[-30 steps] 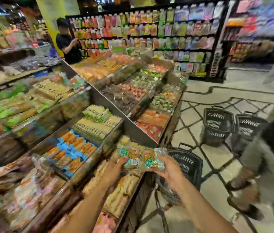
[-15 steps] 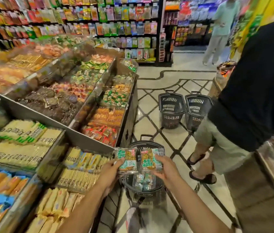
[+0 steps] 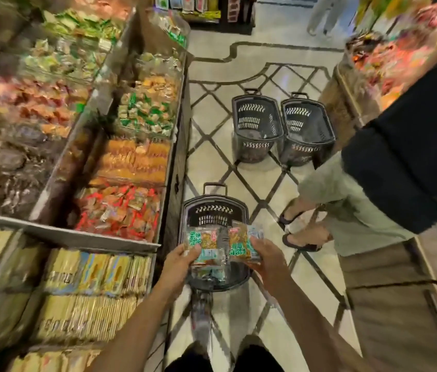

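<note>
I hold two small snack packets over a black shopping basket (image 3: 213, 208) that stands on the floor in front of me. My left hand (image 3: 178, 261) pinches one packet (image 3: 202, 241) with green print and an orange filling. My right hand (image 3: 267, 257) grips the other packet (image 3: 241, 242), which looks the same. Both packets hang just above the basket's open top. Several similar packets (image 3: 209, 273) lie inside the basket, partly hidden by my hands.
A snack display counter (image 3: 120, 205) with several bins runs along my left. Two more black baskets (image 3: 259, 124) (image 3: 307, 127) stand further up the aisle. A person in a dark top and light shorts (image 3: 351, 200) stands close on my right, beside another counter (image 3: 389, 291).
My view has swung from the display counter down to the aisle floor. Both hands have carried the packets away from the bins to above the basket.
</note>
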Demonstrator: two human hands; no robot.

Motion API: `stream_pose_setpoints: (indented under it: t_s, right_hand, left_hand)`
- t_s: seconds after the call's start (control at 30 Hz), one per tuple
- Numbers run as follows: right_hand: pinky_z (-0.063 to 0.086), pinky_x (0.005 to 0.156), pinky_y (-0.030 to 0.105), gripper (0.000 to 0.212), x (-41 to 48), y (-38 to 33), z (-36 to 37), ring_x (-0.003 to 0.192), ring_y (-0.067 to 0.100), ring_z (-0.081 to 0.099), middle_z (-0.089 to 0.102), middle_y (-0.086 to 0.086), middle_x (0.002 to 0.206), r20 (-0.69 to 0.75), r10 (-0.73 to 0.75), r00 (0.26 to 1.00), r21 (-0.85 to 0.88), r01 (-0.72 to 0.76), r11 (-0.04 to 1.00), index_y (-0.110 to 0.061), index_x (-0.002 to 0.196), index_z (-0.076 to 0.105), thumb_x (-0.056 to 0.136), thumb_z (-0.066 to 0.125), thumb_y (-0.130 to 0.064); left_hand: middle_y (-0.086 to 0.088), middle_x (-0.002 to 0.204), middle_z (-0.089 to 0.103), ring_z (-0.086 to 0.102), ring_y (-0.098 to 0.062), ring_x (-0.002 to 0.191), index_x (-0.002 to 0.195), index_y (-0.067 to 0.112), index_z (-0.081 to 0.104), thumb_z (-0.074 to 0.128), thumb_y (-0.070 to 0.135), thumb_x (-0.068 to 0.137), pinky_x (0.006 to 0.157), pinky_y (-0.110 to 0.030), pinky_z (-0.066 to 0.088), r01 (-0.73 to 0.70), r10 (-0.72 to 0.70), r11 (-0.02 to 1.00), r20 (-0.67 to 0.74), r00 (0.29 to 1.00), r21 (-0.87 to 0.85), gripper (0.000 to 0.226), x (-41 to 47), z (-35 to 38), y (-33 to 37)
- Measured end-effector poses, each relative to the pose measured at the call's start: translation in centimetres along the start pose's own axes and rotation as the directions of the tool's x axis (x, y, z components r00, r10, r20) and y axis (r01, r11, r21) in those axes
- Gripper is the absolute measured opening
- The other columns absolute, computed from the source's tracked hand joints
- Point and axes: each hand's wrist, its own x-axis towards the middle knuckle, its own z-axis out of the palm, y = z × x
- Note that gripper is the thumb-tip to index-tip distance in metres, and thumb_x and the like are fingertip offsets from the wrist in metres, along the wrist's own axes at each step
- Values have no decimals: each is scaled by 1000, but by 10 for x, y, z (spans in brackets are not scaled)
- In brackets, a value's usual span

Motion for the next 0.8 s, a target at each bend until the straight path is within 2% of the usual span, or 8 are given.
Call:
stream_pose_setpoints:
  t_s: [0.1, 0.2, 0.27, 0.43, 0.57, 0.67, 0.73, 0.8]
  right_hand:
    - [63, 76, 39, 35, 26, 11, 1, 95, 32, 76, 75, 21, 112, -66, 30, 997, -63, -34, 997, 2, 123, 67, 98, 72, -22]
    - [61, 70, 31, 28, 54, 25, -2, 94, 29, 78, 77, 20, 110, -50, 76, 996, -65, -79, 995, 1, 120, 68, 101, 67, -20]
    - [61, 74, 32, 29, 76, 40, -8, 102, 33, 76, 77, 19, 113, -22, 127, 992, -60, -128, 990, -1, 123, 68, 103, 64, -22]
    - [59, 93, 44, 35, 143, 97, -32, 114, 37, 72, 74, 21, 120, -34, 225, 974, -102, -228, 968, -3, 127, 67, 101, 66, -27]
    - [53, 103, 57, 32, 204, 168, -55, 111, 38, 73, 76, 19, 116, -80, 239, 968, -203, -251, 947, -8, 121, 73, 100, 69, -32]
    - [53, 102, 62, 45, 248, 226, -77, 108, 38, 73, 77, 14, 109, -128, 249, 960, -294, -276, 915, -13, 109, 77, 87, 76, -53]
    - [57, 98, 42, 41, 274, 255, -86, 109, 32, 71, 75, 7, 108, -153, 293, 944, -337, -329, 882, -15, 109, 72, 89, 74, -51]
    - [49, 77, 11, 33, 301, 278, -92, 98, 21, 66, 66, -1, 102, -159, 286, 945, -375, -325, 868, -13, 115, 64, 98, 70, -40]
  left_hand:
    - [-15, 118, 74, 73, -28, 100, 124, 3, 66, 87, 47, 79, 73, -34, 59, 47, -44, 998, -57, 997, 40, 66, 27, 1, -7]
    - [-17, 125, 71, 71, -30, 108, 130, 6, 63, 88, 32, 83, 84, -40, 58, 94, -91, 995, -115, 989, 25, 59, 57, -1, -28]
    - [-17, 125, 70, 71, -26, 105, 134, 3, 60, 86, 29, 85, 87, -35, 59, 123, -117, 992, -169, 979, 24, 61, 73, 2, -42]
    - [-3, 88, 65, 56, -10, 71, 115, 4, 62, 78, 19, 94, 57, -5, 43, 189, -156, 978, -289, 945, 91, 30, 126, 16, -96]
    - [-1, 79, 51, 51, -9, 64, 100, 11, 55, 76, 9, 94, 53, -9, 40, 242, -182, 959, -339, 923, 144, 21, 189, 16, -155]
    - [-12, 95, 57, 58, -19, 83, 106, 8, 50, 72, 1, 95, 69, -18, 49, 270, -194, 943, -340, 920, 194, 26, 239, 14, -208]
    - [-7, 98, 60, 61, -16, 85, 113, 9, 47, 71, 3, 97, 69, -14, 50, 296, -220, 938, -347, 912, 182, 29, 272, 16, -235]
    - [-4, 102, 65, 66, -18, 90, 113, 13, 52, 77, 17, 95, 76, -19, 56, 296, -217, 932, -333, 918, 208, 31, 308, 15, -260]
